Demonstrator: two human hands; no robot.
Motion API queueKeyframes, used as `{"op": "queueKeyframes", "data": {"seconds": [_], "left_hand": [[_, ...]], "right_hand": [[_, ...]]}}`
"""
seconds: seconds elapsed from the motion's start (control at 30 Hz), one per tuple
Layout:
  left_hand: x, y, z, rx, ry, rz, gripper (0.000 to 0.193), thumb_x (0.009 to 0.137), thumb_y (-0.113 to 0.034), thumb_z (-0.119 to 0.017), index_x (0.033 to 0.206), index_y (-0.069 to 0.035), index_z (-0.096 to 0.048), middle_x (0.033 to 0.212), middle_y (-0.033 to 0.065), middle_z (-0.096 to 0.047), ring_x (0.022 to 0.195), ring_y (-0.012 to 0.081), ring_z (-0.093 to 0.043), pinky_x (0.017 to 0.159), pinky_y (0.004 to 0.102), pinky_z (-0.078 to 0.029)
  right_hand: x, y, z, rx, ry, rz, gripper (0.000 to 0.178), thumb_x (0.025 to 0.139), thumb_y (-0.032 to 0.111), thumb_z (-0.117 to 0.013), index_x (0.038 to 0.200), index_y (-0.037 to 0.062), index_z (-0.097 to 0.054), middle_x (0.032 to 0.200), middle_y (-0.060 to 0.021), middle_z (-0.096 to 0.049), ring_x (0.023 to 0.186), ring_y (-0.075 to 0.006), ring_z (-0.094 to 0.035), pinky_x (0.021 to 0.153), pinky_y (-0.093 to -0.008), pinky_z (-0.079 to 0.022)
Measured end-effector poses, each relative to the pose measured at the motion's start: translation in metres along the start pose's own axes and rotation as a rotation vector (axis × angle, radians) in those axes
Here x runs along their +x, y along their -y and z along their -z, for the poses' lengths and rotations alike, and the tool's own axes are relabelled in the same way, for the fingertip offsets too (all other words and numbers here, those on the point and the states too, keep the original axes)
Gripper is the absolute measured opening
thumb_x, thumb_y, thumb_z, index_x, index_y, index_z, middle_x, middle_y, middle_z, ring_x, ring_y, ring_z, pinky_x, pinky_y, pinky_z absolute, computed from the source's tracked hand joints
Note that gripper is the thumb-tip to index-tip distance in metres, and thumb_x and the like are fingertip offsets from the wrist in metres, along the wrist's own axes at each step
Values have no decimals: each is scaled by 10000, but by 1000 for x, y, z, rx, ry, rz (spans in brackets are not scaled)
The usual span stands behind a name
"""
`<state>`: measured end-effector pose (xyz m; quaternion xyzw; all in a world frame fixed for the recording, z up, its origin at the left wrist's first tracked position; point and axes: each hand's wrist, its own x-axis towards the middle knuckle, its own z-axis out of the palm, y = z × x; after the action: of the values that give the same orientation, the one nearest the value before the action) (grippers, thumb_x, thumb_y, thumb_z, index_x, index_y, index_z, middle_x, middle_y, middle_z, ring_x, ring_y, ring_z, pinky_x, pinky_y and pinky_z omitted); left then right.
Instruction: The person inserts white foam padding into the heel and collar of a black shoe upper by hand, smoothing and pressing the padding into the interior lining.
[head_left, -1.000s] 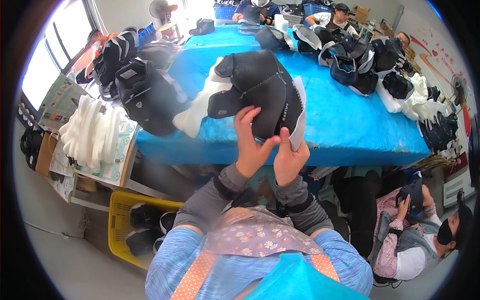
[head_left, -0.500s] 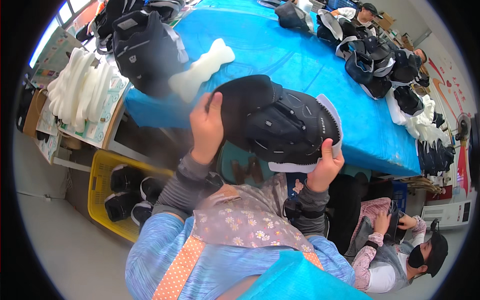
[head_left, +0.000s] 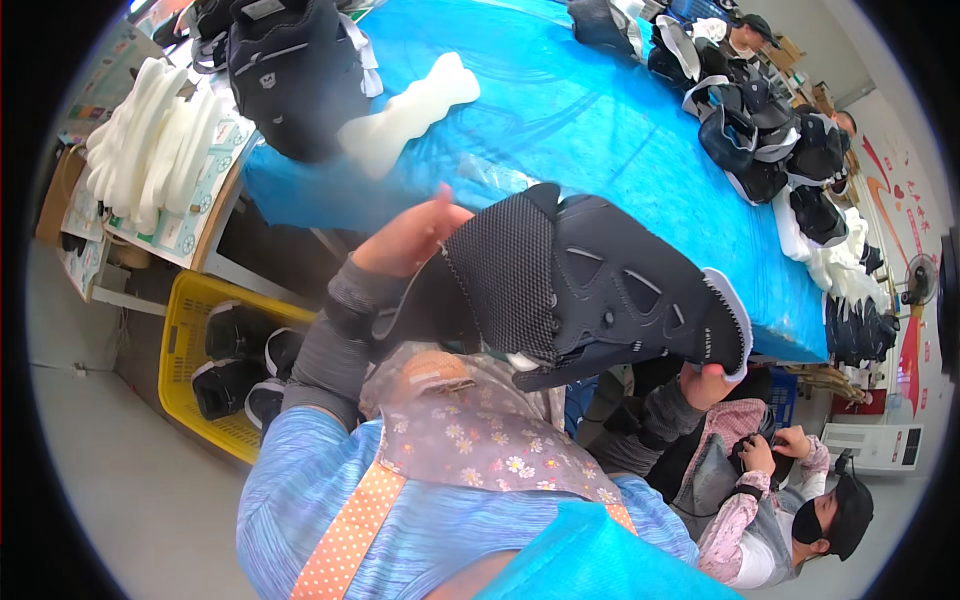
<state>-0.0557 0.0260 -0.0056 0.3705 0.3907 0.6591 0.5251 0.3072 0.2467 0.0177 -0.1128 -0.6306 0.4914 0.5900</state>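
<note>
Between my two hands is a black shoe upper (head_left: 620, 285), tilted with its side panel facing me, above my lap at the table's near edge. It has cut-out shapes, a coarse mesh section and a white-edged toe. My left hand (head_left: 415, 238) is closed on the broad heel or collar end, its fingers partly hidden behind the material. At the toe end my right hand (head_left: 706, 384) grips the lower edge, with most fingers out of sight beneath it. A wavy white foam piece (head_left: 415, 110) lies on the blue-covered table (head_left: 560, 125) beyond my left hand.
Black uppers stand stacked (head_left: 295, 85) at the table's far left and in a pile (head_left: 760, 130) at right. White foam pieces (head_left: 150, 145) fill a side table. A yellow crate (head_left: 178, 350) with shoes sits at my left. A co-worker (head_left: 790, 500) sits close on my right.
The shoe upper has rolled from its top to its side and shifted right and nearer. My right hand moved right and down with the toe; my left hand stayed at the other end.
</note>
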Motion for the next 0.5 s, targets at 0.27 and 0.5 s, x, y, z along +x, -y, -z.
{"op": "queueKeyframes", "data": {"seconds": [0.27,0.5], "left_hand": [[2,-21,-22,-53,-124,57,276,992,-225,-562,957,18,-687,899,46,-703,802,110,-652,730,256,-502],[-9,-48,-53,130,-628,-481,344,1007,-266,-539,775,-28,-630,738,23,-605,641,84,-519,595,246,-409]], "right_hand": [[-5,-9,-3,-48,35,0,573,768,353,-859,1045,-97,-637,965,-97,-686,858,-165,-638,795,-303,-499],[18,-28,-3,144,-2,-159,407,959,180,-643,1270,-70,-563,1216,-165,-651,1057,-268,-653,929,-390,-506]]}}
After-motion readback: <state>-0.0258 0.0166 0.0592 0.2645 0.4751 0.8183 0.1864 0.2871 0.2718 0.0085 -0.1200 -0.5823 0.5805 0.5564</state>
